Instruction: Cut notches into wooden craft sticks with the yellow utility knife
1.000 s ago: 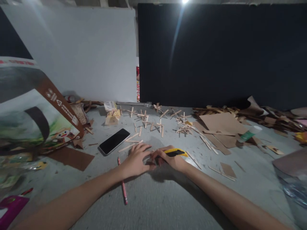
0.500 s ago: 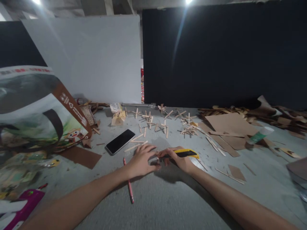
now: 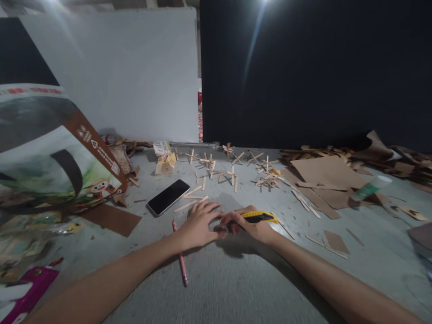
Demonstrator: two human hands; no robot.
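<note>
My right hand (image 3: pixel 251 226) is closed round a yellow and black utility knife (image 3: pixel 258 217), its tip pointing left toward my other hand. My left hand (image 3: pixel 199 223) lies on the grey table (image 3: pixel 236 279) with fingers spread flat, pressing down on something small that I cannot make out between the two hands. A red pencil (image 3: pixel 180 258) runs under my left wrist. Thin wooden sticks (image 3: pixel 189 203) lie just beyond my left fingers.
A black phone (image 3: pixel 168 197) lies left of the sticks. Several crossed wooden sticks (image 3: pixel 232 170) are scattered behind. Brown cardboard sheets and scraps (image 3: pixel 329 175) fill the right, with a green and white glue tube (image 3: pixel 369 187). A printed bag (image 3: pixel 50 153) stands left.
Both hands stay together at the same spot on the table; the knife has barely shifted. Only the camera view has moved slightly.
</note>
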